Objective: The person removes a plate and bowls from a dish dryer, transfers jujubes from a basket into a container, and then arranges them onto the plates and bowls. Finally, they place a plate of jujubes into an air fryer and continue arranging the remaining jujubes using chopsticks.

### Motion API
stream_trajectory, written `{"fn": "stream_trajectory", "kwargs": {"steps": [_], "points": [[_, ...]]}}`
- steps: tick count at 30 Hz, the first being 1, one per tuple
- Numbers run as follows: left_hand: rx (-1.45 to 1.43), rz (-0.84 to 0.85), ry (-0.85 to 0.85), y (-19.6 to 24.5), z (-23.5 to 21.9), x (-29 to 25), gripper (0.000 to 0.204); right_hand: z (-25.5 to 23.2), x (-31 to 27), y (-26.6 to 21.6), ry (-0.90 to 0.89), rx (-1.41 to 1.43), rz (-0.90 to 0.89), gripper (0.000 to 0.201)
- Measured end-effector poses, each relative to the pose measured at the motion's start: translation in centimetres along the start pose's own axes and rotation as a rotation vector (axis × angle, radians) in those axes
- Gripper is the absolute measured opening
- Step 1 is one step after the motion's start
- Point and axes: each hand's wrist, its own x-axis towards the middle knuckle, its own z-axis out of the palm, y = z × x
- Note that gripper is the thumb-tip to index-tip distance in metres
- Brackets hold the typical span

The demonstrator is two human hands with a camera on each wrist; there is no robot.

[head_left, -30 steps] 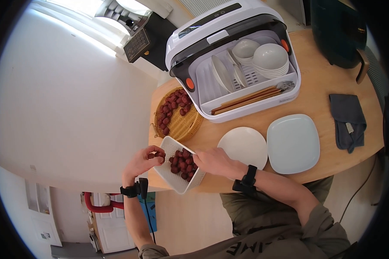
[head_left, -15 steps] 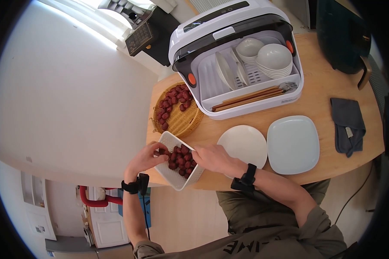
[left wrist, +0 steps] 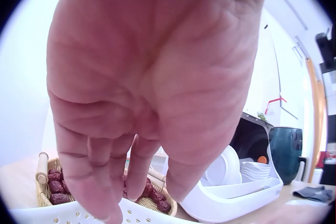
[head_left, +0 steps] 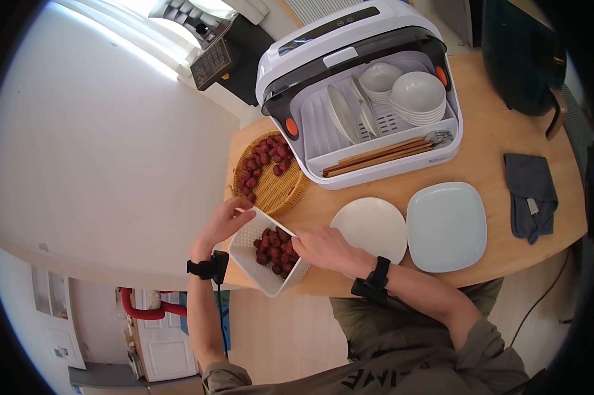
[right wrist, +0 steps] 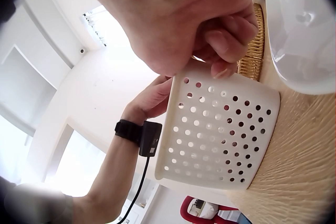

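Observation:
A white perforated plastic basket [head_left: 245,253] sits at the table's front left, with a heap of red dates [head_left: 275,250] inside. My right hand [head_left: 326,250] grips its right rim; in the right wrist view, curled fingers [right wrist: 226,45] hook over that edge. My left hand [head_left: 219,225] is at the far left corner of the basket, fingertips right at the rim. Nothing shows between its loosely extended fingers [left wrist: 94,187] in the left wrist view. Just beyond it, a round wicker tray [head_left: 280,189] holds more red dates [head_left: 252,172] along its far left side.
Behind stands a white dish cabinet [head_left: 359,176] with its lid raised, holding bowls, plates and chopsticks. A round white plate [head_left: 369,227] and a square pale plate [head_left: 446,227] lie right of the basket. Farther right are a grey cloth [head_left: 531,197] and a dark green appliance [head_left: 524,66].
My left hand pinched a date above the basket, then reached down among the dates inside. Now it is empty and back at the far left rim. My right hand has kept its grip.

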Motion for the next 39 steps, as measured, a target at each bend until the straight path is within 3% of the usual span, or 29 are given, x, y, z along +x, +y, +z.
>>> {"fn": "stream_trajectory", "kwargs": {"steps": [4,10,12,18,21,24,26,33,34,39], "points": [[-0.049,0.176,0.138,0.2,0.3,4.2,0.044,-0.2,0.0,-0.2,-0.007,0.001,0.02,0.031],[0.392,0.269,0.18,0.9,1.3,12.3,0.063,0.1,0.1,0.0,-0.024,-0.02,0.034,0.031],[0.161,-0.095,-0.126,3.1,1.0,13.8,0.062,0.3,0.1,0.1,0.009,-0.023,0.019,0.031],[0.067,-0.217,-0.039,0.5,4.1,17.9,0.061,0.6,0.1,0.3,0.053,-0.026,-0.005,0.031],[0.013,-0.285,-0.012,1.2,4.2,17.8,0.064,0.2,0.0,0.1,0.05,-0.016,-0.006,0.031],[0.084,-0.195,0.035,-0.4,4.4,18.2,0.063,0.0,-0.1,-0.1,0.004,-0.005,0.005,0.03],[0.056,-0.23,-0.061,0.4,4.3,17.5,0.063,-0.1,-0.1,-0.1,-0.029,-0.01,0.008,0.03],[0.088,-0.28,-0.111,2.1,3.1,14.5,0.051,0.0,-0.1,-0.4,0.019,-0.013,0.006,0.031],[0.077,-0.21,-0.07,1.9,2.7,14.2,0.052,0.0,0.0,-0.3,0.039,-0.005,0.005,0.032],[-0.086,-0.175,0.039,0.4,-0.3,11.4,0.049,0.2,-0.1,-0.1,0.028,-0.026,0.003,0.031]]}}
